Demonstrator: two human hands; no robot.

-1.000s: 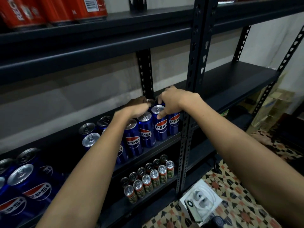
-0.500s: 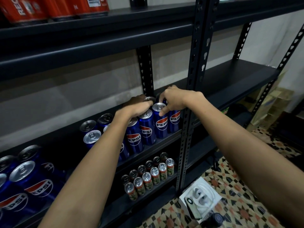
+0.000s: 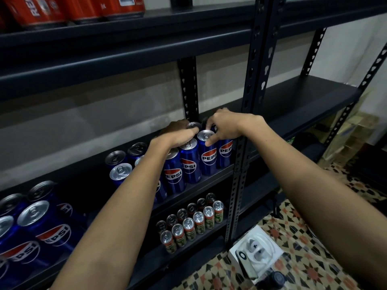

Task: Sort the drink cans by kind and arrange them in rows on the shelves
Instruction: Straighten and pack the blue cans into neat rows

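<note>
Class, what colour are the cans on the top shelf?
Red, seen in the head view, the only one given.

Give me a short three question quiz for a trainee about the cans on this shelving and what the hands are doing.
1. True or false: the tall blue Pepsi cans stand on the same black metal shelf as the small green-labelled cans.
2. Which cans stand on the top shelf? A red, B blue, C green-labelled.
3. Fill in: the left hand and right hand both rest on the tops of the ____ cans.

Key: 1 false, the green-labelled ones stand one shelf lower. 2 A, the red cans. 3 blue.
</note>
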